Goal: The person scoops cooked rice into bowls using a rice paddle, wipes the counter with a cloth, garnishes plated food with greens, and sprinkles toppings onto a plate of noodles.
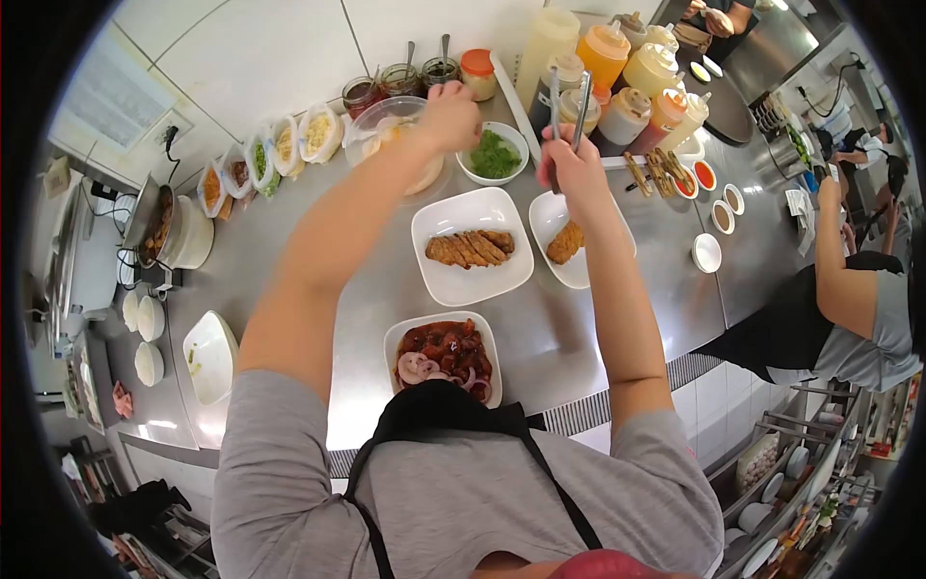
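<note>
My right hand [576, 166] is wrapped round metal tongs [583, 111], which point up toward the sauce bottles. My left hand [451, 116] is over the far side of a clear plastic tub [422, 189], beside a white bowl of green leaves [495, 154]. Its fingertips are bent away from me, and whether they hold anything is hidden. Sliced brown fried meat [470, 249] lies in a white square dish [473, 291]. To the right, a second white dish [576, 274] with similar meat is partly covered by my right forearm. Closest to me sits a dish of red-sauced pieces [444, 340] with onion rings.
Squeeze bottles [625, 118] crowd the back right, near small sauce cups [705, 175]. Spooned jars [400, 79] and bags of toppings [285, 147] line the wall. A pan [159, 222] stands left. A co-worker [849, 299] works at the right.
</note>
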Demonstrator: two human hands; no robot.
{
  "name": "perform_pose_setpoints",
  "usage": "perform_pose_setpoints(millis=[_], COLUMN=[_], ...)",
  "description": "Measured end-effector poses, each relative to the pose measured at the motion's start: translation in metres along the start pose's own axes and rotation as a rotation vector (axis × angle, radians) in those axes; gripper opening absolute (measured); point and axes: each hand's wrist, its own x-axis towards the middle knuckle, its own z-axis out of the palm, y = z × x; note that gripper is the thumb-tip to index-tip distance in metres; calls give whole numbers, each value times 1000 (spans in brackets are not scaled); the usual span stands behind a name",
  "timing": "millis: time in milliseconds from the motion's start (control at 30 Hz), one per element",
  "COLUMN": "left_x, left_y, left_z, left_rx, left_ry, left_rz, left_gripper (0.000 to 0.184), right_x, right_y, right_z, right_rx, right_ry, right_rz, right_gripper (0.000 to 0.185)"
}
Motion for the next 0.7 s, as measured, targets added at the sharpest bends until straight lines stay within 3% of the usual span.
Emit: perform_pose_setpoints(millis=[167,300,367,500,567,700], left_x=[4,7,7,9,7,7], left_y=[-18,-27,-28,-33,-31,-29], left_z=[-23,-25,-27,-29,-35,-37], left_rx=[-241,-412,-381,-543,-595,-752], left_ry=[-147,-165,-126,-162,-138,-191], left_rz=[-188,-240,-255,-197,-209,-188], left_gripper=[19,25,25,25,24,24], right_x=[33,59,68,73,81,84], right_y=[15,26,26,7,3,-7], right_z=[34,45,45,36,33,32], right_rx=[112,-54,-388,-532,-417,-431], right_ry=[-9,18,67,-37,-168,-196], right_rz=[-56,-126,-352,-312,-194,-93], right_gripper=[9,12,20,22,21,24])
